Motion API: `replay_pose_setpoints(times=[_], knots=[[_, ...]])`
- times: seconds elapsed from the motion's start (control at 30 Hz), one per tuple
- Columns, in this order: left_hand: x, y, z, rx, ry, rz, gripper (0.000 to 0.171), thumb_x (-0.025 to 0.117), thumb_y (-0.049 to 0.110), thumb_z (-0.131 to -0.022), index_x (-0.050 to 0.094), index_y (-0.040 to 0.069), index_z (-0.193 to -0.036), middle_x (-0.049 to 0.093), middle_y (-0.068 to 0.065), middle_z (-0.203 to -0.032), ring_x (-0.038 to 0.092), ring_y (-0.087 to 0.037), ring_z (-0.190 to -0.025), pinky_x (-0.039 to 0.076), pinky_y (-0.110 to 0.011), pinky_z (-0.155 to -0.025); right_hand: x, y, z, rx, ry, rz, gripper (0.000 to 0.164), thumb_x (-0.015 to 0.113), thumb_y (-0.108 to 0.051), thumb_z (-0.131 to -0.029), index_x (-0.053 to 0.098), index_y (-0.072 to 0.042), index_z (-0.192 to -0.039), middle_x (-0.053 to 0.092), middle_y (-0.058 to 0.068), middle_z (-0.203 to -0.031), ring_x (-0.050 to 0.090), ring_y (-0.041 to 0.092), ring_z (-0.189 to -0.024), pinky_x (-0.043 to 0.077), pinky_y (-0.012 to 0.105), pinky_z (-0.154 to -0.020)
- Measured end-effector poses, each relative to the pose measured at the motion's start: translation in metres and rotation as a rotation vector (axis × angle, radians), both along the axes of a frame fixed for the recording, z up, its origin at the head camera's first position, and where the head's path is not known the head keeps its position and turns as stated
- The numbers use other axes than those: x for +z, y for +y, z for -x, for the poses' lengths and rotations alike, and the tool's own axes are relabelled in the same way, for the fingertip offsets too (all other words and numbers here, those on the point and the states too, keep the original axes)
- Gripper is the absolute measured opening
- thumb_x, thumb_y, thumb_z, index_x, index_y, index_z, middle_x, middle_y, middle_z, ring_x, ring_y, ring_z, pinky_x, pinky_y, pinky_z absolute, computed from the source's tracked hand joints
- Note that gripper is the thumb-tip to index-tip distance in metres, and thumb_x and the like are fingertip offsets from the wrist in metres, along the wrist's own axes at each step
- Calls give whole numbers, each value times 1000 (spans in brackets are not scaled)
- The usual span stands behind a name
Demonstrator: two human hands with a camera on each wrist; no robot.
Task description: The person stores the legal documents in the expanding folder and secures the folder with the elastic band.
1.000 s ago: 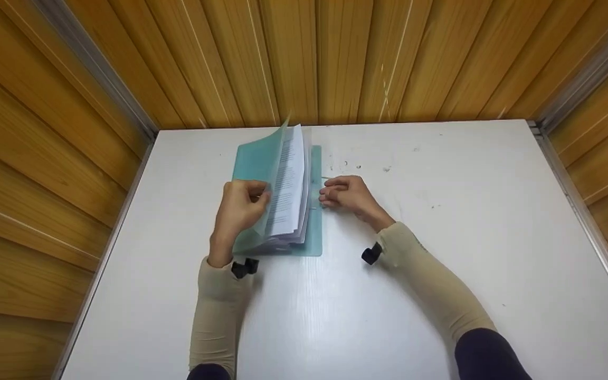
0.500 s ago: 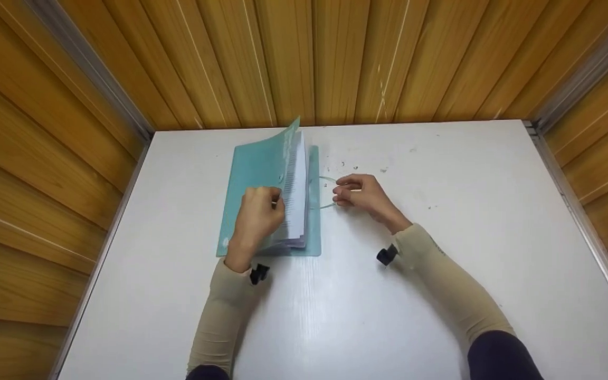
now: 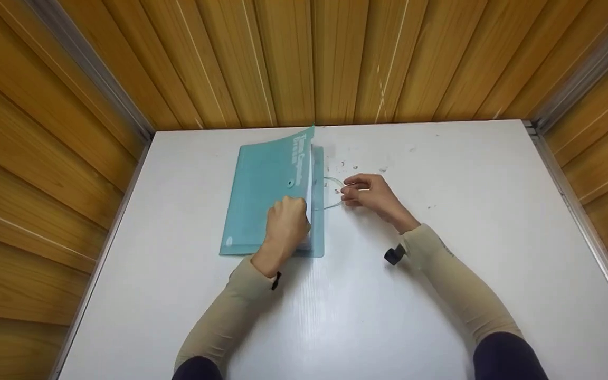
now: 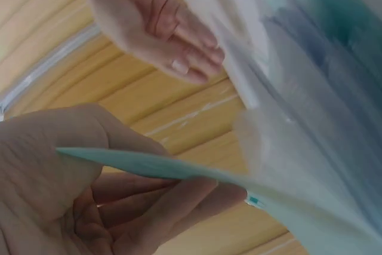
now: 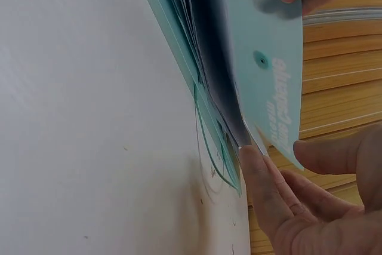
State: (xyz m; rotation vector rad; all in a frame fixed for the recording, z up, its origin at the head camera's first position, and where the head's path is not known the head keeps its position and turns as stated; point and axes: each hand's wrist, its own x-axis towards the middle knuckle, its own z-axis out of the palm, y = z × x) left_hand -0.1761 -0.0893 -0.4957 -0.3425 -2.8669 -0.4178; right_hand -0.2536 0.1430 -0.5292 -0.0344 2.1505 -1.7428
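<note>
A teal plastic folder (image 3: pixel 259 195) lies on the table with its cover partly raised, and white papers show between the covers. My left hand (image 3: pixel 288 224) pinches the free edge of that cover, thumb on one side and fingers on the other, as the left wrist view (image 4: pixel 137 165) shows. From the folder's right edge a thin cord loop (image 3: pixel 334 180) extends over the table. My right hand (image 3: pixel 370 194) is by the loop's far end, fingers loosely bent and thumb apart. In the right wrist view the cord (image 5: pixel 206 141) passes beside the fingertips; no grip on it shows.
The folder's lower cover edge (image 3: pixel 319 232) lies flat on the white table (image 3: pixel 430 200). A button (image 3: pixel 290 183) and white lettering mark the raised cover. Wooden panel walls (image 3: pixel 335 63) enclose the table's back and sides.
My left hand has swung the cover rightward over the papers. My right hand has moved right, away from the folder, and the cord loop now shows beyond the folder's edge.
</note>
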Motion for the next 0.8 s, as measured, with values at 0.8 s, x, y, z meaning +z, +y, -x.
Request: replay_pose_setpoints(times=[0.8], knots=[[-38,28,-4,-57,-23,243,13,70,4,-94,78,2,-83,75,-13,-77,76,-24,-70,63,-40,-55,1,12,0,-8,5,-42,42,69,-8,-104,60,10,-141,67,27,-131,77,22,-104,64,33,-92]])
